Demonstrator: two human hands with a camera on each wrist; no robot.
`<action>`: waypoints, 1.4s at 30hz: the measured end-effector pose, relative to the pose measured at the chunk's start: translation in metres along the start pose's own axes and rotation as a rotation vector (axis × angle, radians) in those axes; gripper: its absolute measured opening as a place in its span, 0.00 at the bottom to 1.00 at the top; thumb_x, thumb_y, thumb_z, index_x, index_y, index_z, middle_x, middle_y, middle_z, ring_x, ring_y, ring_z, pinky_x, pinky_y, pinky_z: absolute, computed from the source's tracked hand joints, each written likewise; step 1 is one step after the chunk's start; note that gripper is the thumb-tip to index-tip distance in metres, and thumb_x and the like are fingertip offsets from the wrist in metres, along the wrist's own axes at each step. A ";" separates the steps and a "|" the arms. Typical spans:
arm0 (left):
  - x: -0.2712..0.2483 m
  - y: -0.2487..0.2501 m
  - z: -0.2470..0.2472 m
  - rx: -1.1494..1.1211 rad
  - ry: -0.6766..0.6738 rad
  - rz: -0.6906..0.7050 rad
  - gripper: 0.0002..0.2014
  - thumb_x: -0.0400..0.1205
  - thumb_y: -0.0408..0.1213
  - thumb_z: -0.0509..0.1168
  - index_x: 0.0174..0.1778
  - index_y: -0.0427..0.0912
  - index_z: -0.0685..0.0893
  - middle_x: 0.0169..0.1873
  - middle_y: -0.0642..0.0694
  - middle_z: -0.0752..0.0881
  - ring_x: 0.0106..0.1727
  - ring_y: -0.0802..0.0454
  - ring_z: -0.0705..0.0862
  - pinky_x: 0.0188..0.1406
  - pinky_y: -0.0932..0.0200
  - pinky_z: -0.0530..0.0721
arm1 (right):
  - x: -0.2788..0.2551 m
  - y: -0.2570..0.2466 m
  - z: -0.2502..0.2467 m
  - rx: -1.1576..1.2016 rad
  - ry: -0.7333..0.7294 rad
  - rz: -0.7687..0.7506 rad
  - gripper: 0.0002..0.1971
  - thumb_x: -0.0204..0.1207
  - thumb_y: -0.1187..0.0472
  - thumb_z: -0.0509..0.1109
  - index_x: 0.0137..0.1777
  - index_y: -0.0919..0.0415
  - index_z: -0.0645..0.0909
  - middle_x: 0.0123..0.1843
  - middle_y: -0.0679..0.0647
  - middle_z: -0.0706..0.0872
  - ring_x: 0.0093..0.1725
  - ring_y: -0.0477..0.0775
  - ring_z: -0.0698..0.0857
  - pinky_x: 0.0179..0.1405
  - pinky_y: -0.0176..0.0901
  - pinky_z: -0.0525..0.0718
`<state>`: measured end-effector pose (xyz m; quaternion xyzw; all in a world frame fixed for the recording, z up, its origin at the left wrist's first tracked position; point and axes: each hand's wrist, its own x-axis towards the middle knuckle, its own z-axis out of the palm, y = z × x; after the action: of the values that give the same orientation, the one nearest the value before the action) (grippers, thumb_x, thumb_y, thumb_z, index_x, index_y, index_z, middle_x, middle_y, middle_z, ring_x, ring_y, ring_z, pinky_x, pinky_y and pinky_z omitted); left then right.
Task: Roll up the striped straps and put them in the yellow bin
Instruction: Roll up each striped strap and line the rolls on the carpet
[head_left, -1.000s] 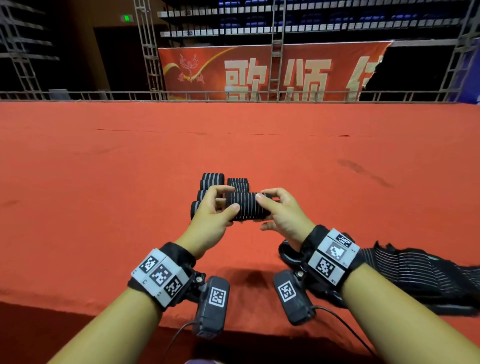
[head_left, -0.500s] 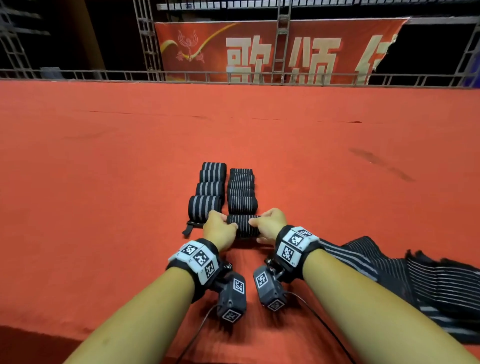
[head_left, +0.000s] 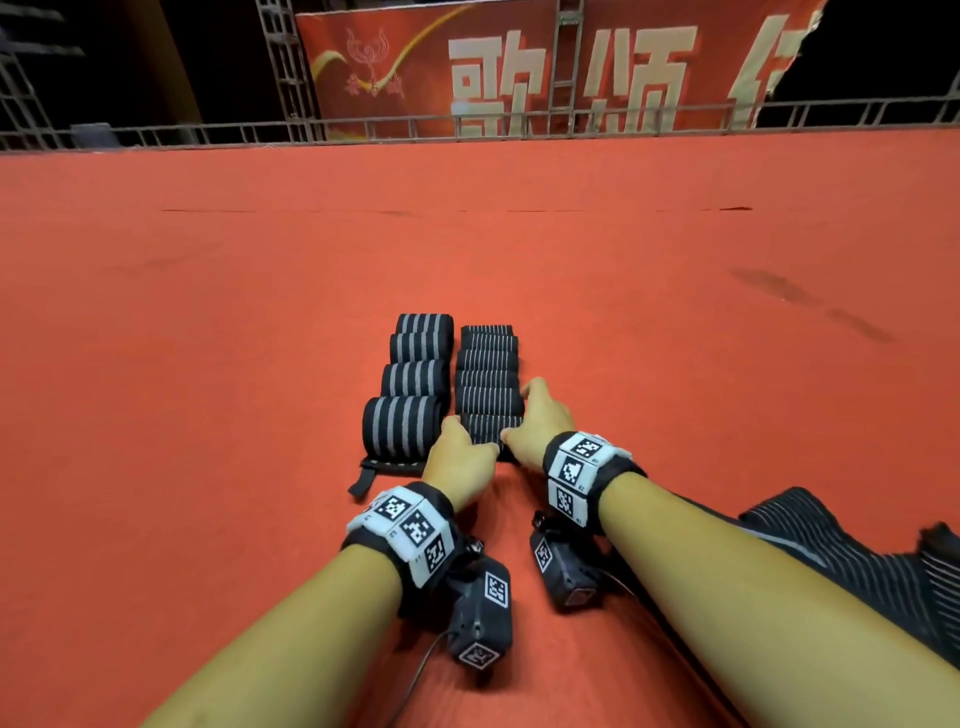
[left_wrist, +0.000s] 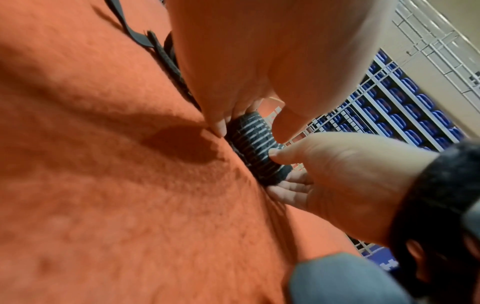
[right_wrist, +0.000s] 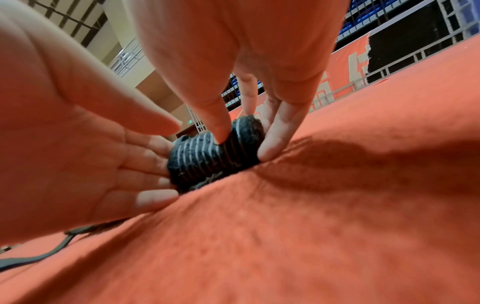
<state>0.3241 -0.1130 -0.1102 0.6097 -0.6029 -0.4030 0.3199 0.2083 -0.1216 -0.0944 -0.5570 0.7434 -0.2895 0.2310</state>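
Head view: a rolled strap (head_left: 483, 428) rests on the red carpet (head_left: 208, 364) at the near end of the right-hand row of thin-striped rolls (head_left: 488, 364), just beside a row of wide-striped rolls (head_left: 415, 374). The left hand (head_left: 457, 462) and right hand (head_left: 537, 421) flank the roll at its two ends. In the wrist views the fingers lie fairly straight against the roll and the right thumb presses on its top; neither hand wraps it, which suggests the roll is being squared into line with its neighbours rather than carried. The rows appear to serve as a staging area, since no yellow bin shows in any view. Unrolled striped straps (head_left: 857, 561) lie in a heap to the right, near the right forearm, so rolling is judged unfinished. A loose tab (head_left: 363, 475) trails from the nearest wide-striped roll. Beyond the railing hangs a red banner (head_left: 519, 73) with large pale Chinese characters, "歌颂" legible and a third cut off. Both wristbands carry square black-and-white marker codes.
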 end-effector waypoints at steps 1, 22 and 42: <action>0.001 0.000 0.000 -0.004 -0.004 0.001 0.18 0.79 0.33 0.67 0.64 0.39 0.72 0.56 0.45 0.83 0.56 0.46 0.83 0.55 0.55 0.78 | 0.002 -0.001 0.001 -0.002 0.000 0.006 0.21 0.70 0.65 0.71 0.60 0.59 0.68 0.57 0.62 0.84 0.55 0.66 0.84 0.49 0.48 0.79; -0.139 0.069 0.080 0.373 -0.262 0.152 0.35 0.75 0.52 0.74 0.73 0.38 0.73 0.70 0.39 0.79 0.70 0.41 0.79 0.70 0.50 0.76 | -0.170 0.102 -0.189 -0.333 -0.096 0.092 0.26 0.71 0.49 0.75 0.67 0.58 0.77 0.65 0.57 0.83 0.64 0.60 0.81 0.62 0.45 0.79; -0.161 0.194 0.010 0.336 0.211 0.737 0.07 0.76 0.36 0.68 0.48 0.47 0.87 0.41 0.52 0.85 0.46 0.47 0.83 0.47 0.52 0.81 | -0.190 0.113 -0.218 -0.179 0.382 -0.269 0.07 0.73 0.58 0.67 0.49 0.54 0.83 0.47 0.55 0.86 0.52 0.64 0.80 0.53 0.54 0.78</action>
<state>0.2316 0.0351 0.0722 0.4350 -0.8020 -0.0930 0.3987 0.0361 0.1225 -0.0098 -0.6042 0.7154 -0.3508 -0.0047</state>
